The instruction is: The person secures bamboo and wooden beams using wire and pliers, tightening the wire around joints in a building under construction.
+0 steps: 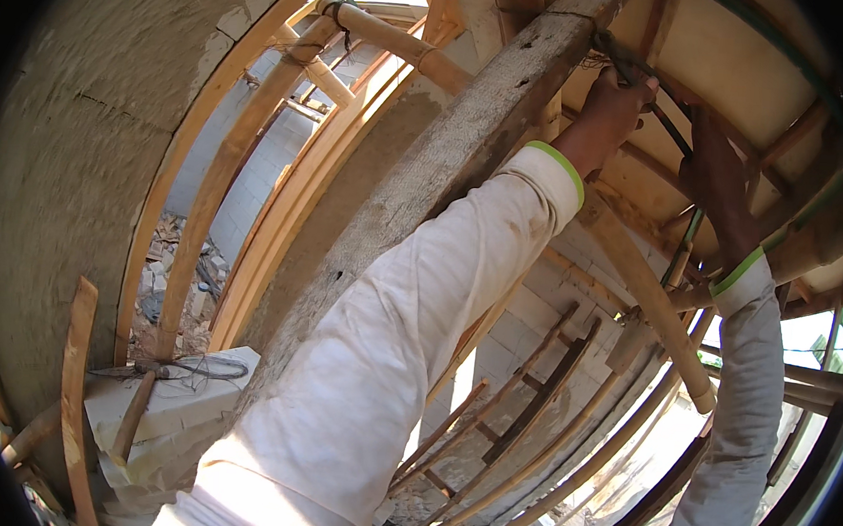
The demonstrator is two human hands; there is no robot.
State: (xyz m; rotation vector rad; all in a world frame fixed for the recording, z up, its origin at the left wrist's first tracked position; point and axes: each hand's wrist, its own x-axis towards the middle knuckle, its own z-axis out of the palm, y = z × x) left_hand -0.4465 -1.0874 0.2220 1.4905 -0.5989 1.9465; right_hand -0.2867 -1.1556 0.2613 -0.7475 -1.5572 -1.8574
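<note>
The left hand [613, 105] is raised overhead with its fingers curled tight around a strand of dark binding wire [619, 60], right where that wire crosses the upper end of the rough, grey, weathered timber post [448, 167]. The fist looks fully shut on the wire, knuckles pressed close to the post's top; judging from the strain in the wrist, the strand is being held taut so that it stays put against the wood. The right hand [716, 181] is up just to the right of the post's top, its fingers wrapped about a thin dark rod or wire end [670, 129] that runs slantwise between the two hands. Shadow hides its fingertips, so how firmly they close cannot be told for sure, though the hand seems clenched. Both forearms wear white sleeves with green-edged cuffs [557, 165].

Against the post's right flank leans a pale round bamboo pole [649, 298], sloping down and away, likely a brace for the formwork. Above the post's top spread tan plywood ceiling boards [737, 80] on wooden battens, which the post appears to prop. Left of the post stand more bamboo poles [217, 180], one lashed with dark wire near its top. At the post's foot, to the left, lies a white block [177, 402] with a tangle of loose wire [194, 369] on it. Beyond, a rough grey plastered wall [76, 170].
</note>
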